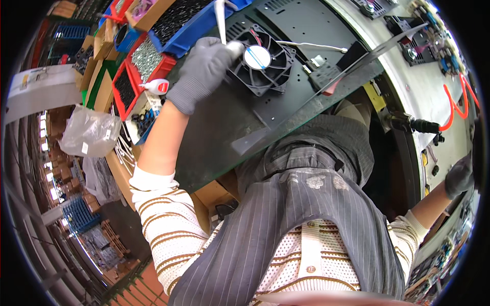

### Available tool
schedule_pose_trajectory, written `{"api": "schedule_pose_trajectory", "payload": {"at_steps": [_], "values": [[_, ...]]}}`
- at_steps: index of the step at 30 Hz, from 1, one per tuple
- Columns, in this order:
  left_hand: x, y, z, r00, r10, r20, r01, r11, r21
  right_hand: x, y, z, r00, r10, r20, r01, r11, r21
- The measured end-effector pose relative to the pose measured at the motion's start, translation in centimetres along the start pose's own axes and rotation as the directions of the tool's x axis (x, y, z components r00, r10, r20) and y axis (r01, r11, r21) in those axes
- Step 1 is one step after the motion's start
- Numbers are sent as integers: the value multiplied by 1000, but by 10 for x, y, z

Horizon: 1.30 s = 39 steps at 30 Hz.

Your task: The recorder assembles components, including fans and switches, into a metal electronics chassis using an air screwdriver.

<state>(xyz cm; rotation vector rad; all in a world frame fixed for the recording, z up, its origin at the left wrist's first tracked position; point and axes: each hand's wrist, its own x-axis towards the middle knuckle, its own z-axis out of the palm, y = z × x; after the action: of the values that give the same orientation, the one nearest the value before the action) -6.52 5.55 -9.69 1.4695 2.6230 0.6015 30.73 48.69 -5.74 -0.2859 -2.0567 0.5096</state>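
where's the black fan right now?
Head view, upper centre: the black fan lies on the dark metal panel, with the gloved left hand touching its left edge. Red and blue parts bins sit just left.

A long workbench [434,86] with a pale top curves along the far right. Far left, cardboard boxes [104,76] and coloured parts bins [189,25] crowd a table. Left, bright patches [48,173], perhaps windows, light a brown floor [148,280].

Clear plastic bag [89,131] w/ small white labels slumps at far left, second clear bag [99,178] just below. Round white-blue sticker [256,57] sits on black fan hub up top.
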Motion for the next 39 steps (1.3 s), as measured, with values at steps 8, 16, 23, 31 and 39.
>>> {"api": "schedule_pose_trajectory", "payload": {"at_steps": [8, 16, 23, 31, 39], "values": [[93, 55, 30, 954, -241, 175, 298, 792, -533, -82, 54, 38, 670, 736, 99, -710, 596, 376], [113, 13, -36, 949, -266, -168, 261, 964, -50, -65, 24, 71, 454, 614, 645, -860, 491, 138], [99, -130, -48, 880, -474, -25, 458, 833, 310, -5, -6, 95, 70, 506, 860, -781, 564, -268], [105, -104, -58, 779, -596, 194, 538, 794, 282, 30, -34, 102, -158, 611, 776, -43, 781, -623], [109, -105, -56, 762, -637, 119, 542, 727, 421, 26, -35, 117, -293, 595, 748, 188, 803, -565]]}}
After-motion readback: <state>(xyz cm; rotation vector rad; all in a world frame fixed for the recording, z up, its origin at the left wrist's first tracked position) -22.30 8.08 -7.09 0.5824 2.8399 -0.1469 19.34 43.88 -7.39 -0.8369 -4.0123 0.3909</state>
